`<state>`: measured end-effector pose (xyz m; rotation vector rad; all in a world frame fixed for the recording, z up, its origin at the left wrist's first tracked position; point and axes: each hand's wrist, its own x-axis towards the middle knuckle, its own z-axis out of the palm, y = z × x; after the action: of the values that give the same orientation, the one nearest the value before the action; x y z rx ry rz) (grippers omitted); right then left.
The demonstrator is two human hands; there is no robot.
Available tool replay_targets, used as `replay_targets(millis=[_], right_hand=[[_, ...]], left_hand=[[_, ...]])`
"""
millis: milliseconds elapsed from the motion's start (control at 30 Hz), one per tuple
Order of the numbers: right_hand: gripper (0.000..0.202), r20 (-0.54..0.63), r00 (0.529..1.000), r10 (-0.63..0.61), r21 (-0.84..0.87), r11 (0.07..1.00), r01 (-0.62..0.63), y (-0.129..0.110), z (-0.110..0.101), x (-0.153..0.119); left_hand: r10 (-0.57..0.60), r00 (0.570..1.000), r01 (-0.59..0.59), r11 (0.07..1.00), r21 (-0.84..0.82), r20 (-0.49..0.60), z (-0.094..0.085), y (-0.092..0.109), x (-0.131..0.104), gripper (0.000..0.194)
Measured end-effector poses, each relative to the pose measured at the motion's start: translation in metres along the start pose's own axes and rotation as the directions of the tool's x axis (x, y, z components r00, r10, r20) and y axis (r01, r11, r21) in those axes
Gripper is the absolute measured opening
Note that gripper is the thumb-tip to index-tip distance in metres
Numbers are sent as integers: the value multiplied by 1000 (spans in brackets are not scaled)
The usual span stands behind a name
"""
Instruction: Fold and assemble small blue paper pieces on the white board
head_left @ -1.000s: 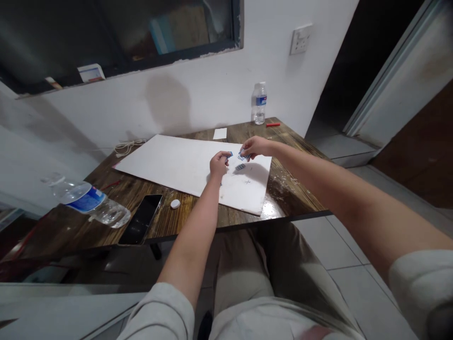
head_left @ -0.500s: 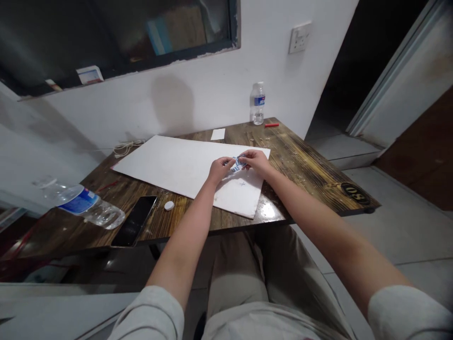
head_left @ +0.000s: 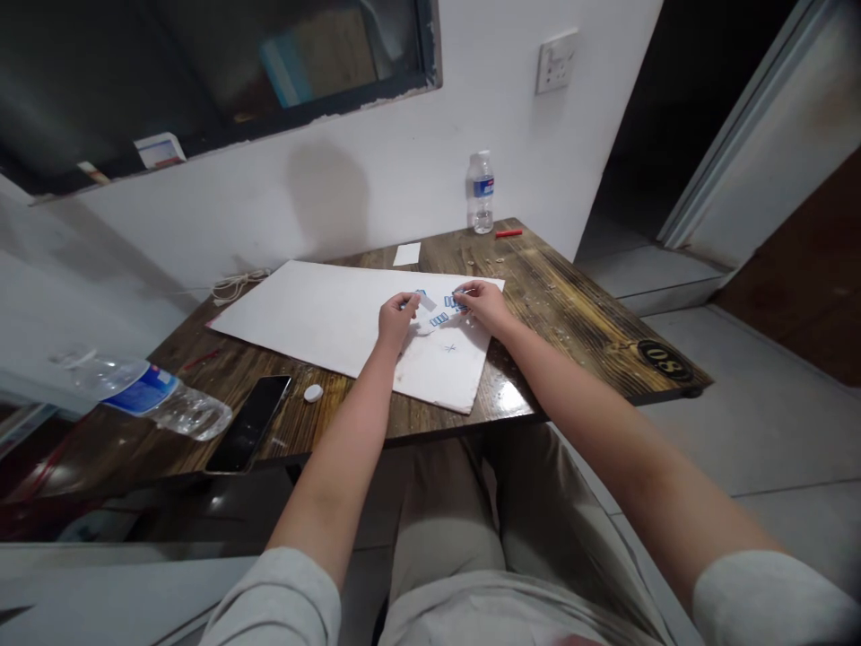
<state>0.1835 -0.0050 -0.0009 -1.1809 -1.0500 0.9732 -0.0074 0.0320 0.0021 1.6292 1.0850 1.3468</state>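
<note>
Over the right part of a large white board [head_left: 323, 301], both my hands are pinched at the fingertips. My left hand [head_left: 398, 316] holds a small whitish piece [head_left: 429, 303] with a bit of blue at its upper edge. My right hand [head_left: 485, 303] pinches a small piece with blue rectangles [head_left: 448, 302], partly covered by the fingers. Between and just below the hands shows a row of blue rectangles [head_left: 439, 319]; I cannot tell whether it is joined to either piece. A blue pen-like cross mark [head_left: 449, 348] is on the board nearer to me.
A black phone [head_left: 250, 423], a white cap [head_left: 313, 393] and a lying plastic bottle [head_left: 152, 392] are at the left of the wooden table [head_left: 571, 332]. At the back stand an upright bottle [head_left: 482, 193], a red stick-like object [head_left: 508, 233] and a white paper [head_left: 407, 254].
My hands have moved slightly apart, and the blue-patterned material between them now shows as spread pieces. The camera view has shifted a little.
</note>
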Motion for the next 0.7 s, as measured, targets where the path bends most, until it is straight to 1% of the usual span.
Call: replay_targets(millis=[67, 133, 200, 233, 333, 433, 567, 633, 700], right_hand=[[18, 49, 998, -30, -32, 999, 32, -2, -1, -2], [22, 154, 987, -50, -41, 998, 57, -3, 0, -4], [25, 247, 968, -41, -70, 996, 60, -4, 2, -6], [26, 270, 962, -29, -98, 994, 58, -4, 3, -7], [23, 273, 962, 0, -183, 982, 51, -5, 6, -10], [16, 247, 969, -12, -207, 976, 65, -6, 7, -11], [12, 256, 966, -19, -224, 971, 78, -7, 8, -11], [13, 256, 966, -26, -235, 968, 88, -6, 9, -10], [16, 231, 971, -57, -243, 963, 114, -5, 9, -8]], left_hand=[[3, 999, -1, 999, 42, -35, 0, 0, 0, 23], [6, 998, -2, 997, 77, -59, -1, 1, 0, 22], [9, 998, -4, 996, 85, -59, -1, 1, 0, 22], [12, 999, -8, 996, 87, -47, 0, 2, -1, 23], [32, 999, -33, 994, 108, 14, 1, 6, -4, 23], [38, 997, -47, 991, 126, 74, 3, 11, -7, 22], [11, 996, -22, 993, 119, 87, 4, 11, -8, 22], [3, 996, -12, 995, 103, 92, 5, 8, -6, 21], [-4, 996, -2, 998, 61, 93, 5, 6, -5, 21]])
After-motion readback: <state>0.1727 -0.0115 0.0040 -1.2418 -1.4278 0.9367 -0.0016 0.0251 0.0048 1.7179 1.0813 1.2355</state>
